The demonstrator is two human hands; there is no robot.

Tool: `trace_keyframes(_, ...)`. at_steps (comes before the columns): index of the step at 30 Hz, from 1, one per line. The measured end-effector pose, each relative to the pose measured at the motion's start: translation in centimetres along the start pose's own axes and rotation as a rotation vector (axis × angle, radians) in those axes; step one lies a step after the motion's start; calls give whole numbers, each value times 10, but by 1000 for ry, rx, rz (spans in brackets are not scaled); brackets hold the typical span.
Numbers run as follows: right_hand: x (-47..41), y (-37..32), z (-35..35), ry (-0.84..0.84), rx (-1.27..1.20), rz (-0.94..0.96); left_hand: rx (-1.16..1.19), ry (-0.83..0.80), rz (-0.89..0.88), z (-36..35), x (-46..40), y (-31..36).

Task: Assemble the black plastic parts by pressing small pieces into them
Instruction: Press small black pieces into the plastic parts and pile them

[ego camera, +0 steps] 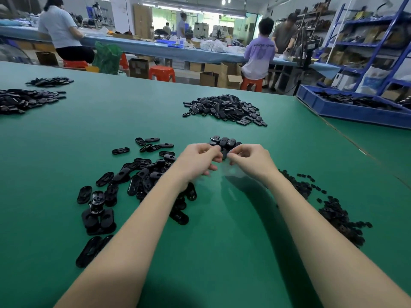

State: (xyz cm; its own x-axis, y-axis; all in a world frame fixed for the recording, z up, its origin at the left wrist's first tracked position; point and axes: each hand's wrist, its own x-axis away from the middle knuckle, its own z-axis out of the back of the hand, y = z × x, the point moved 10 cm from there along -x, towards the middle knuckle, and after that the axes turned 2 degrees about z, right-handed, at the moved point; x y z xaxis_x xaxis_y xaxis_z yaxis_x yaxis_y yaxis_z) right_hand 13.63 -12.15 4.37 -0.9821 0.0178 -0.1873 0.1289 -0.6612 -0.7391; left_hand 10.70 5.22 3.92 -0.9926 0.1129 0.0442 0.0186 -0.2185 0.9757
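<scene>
A black part (224,152) is held between the two hands, above the green table (222,218), at scene centre. Only a sliver shows between the fingertips; its long axis appears to run near-to-far, but this cannot be confirmed. The left hand (198,160) pinches the part from the left with curled fingers. The right hand (250,160) meets it from the right, fingers curled at the same spot; whether it holds a small piece cannot be told. Both hands are equally close to the part.

Just beyond the hands lies a small cluster (224,142). Shells (138,178) lie scattered to the near left. Small pieces (329,207) lie to the near right, nearer the right hand. A large heap (224,110) sits farther off, and a blue tray (351,112) lies at the far right.

Judgement: the press acts inward between the fingertips.
</scene>
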Motion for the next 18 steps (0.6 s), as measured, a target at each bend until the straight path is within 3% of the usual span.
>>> trace_keyframes(6, 20, -45, -55, -237, 98, 177, -50, 172, -4, 74, -2, -1)
trace_keyframes(13, 35, -86, -96, -362, 305, 417, -28, 225, 37, 95, 0, -13)
trace_keyframes(18, 31, -93, -95, -361, 440, 474, -18, 229, 13, 94, -1, -10)
